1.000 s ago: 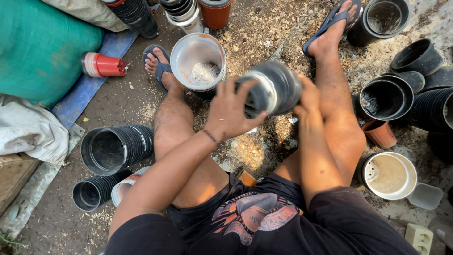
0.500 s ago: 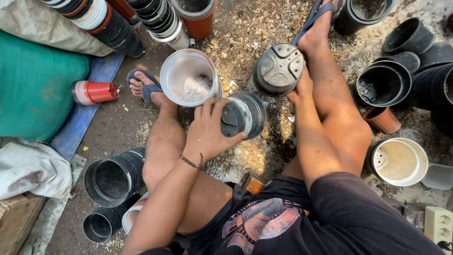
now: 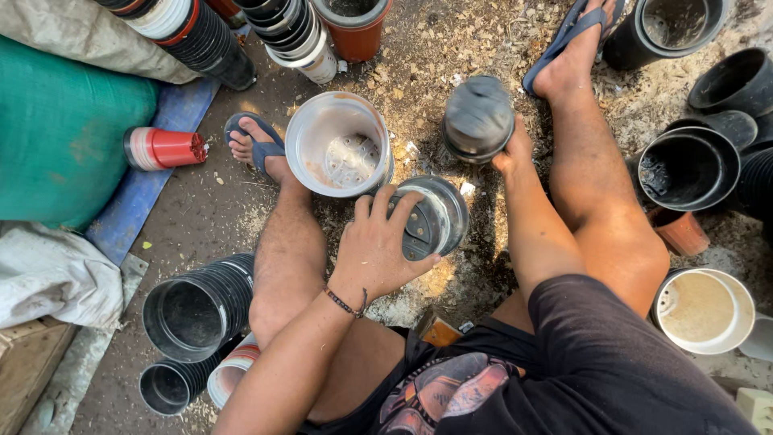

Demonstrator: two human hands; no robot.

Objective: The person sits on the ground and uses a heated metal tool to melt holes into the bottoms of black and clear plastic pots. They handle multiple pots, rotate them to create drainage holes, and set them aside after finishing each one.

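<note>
View from above of a person sitting on bare, dusty ground strewn with wood shavings, knees apart, feet in blue sandals.

Much is partly hidden. The right hand [image 3: 515, 153] sits mostly behind a dark grey plastic pot [image 3: 478, 118], which is blurred; only the wrist and a few fingers show at the pot's lower edge. Its grip appears closed on the pot's side, with the pot's ribbed base facing up. How tightly the fingers wrap cannot be seen.

The left hand [image 3: 377, 250] is clearer. Its fingers curl over the rim of a second black pot [image 3: 431, 219], held tilted just above the ground between the legs, so the round base with its drainage holes faces the camera. The grip is closed around the near side, covering about a third of the pot. A thin dark bracelet circles the wrist.

Just beside this pot, touching the left shin, stands a pale grey pot [image 3: 338, 143], upright and open, its perforated bottom dusted with white residue.

Around the edges, cut off by the frame, lie nested stacks of ribbed black pots [image 3: 197, 306], a red and white stack [image 3: 161, 148] lying on its side, a terracotta-coloured pot [image 3: 354, 28], and a cream bucket [image 3: 702, 310]. A green sack [image 3: 64, 137] fills the left.
</note>
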